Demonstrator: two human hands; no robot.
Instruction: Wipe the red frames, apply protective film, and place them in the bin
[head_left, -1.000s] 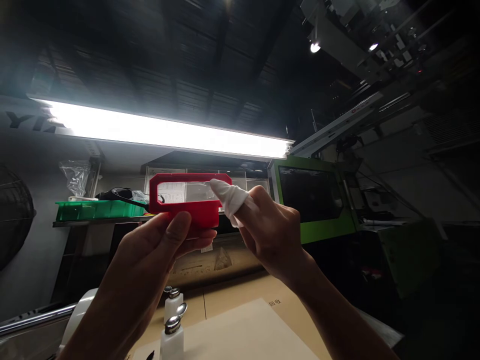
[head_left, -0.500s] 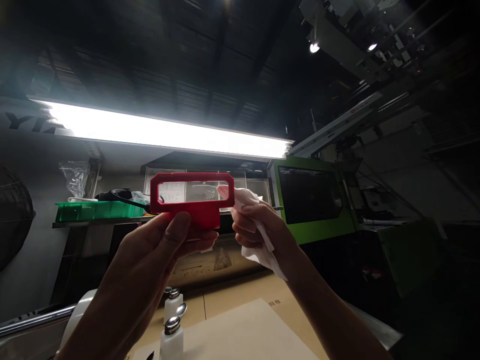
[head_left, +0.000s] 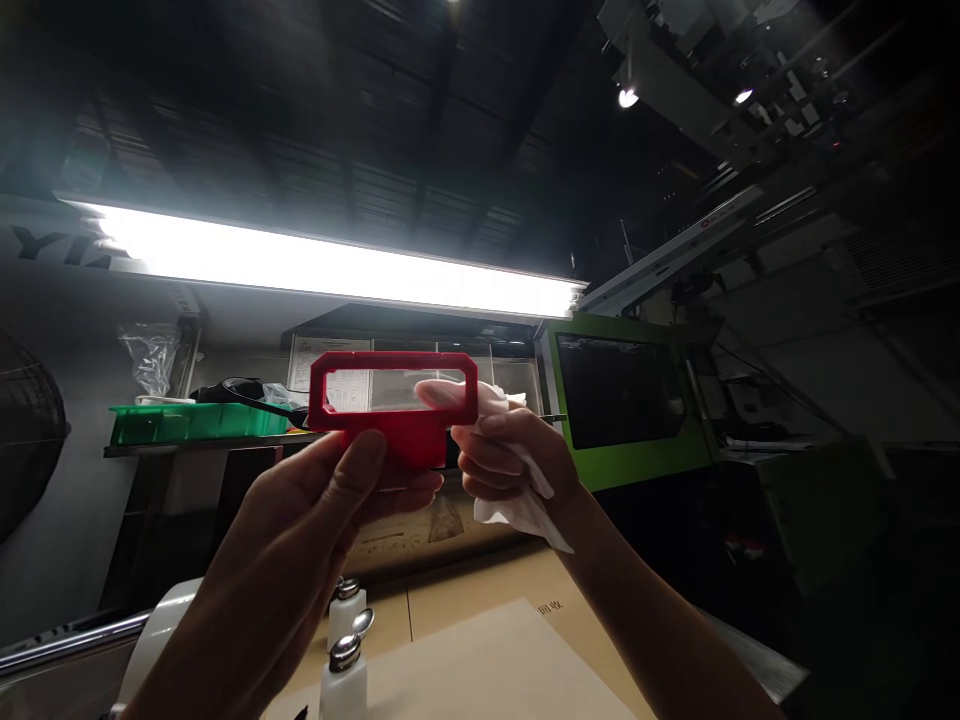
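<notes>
Red frame [head_left: 394, 420] is held up in the air, with a green machine [head_left: 630, 465] to its right, a lit tube lamp [head_left: 345, 265] above it and a green tray [head_left: 199, 422] to its left. Under it, the left hand [head_left: 322, 505] pinches its lower part; at its right end, the right hand [head_left: 525, 450] clutches a white cloth [head_left: 517, 510], one finger showing through its opening from behind, while two white bottles [head_left: 343, 690] stand below it.
</notes>
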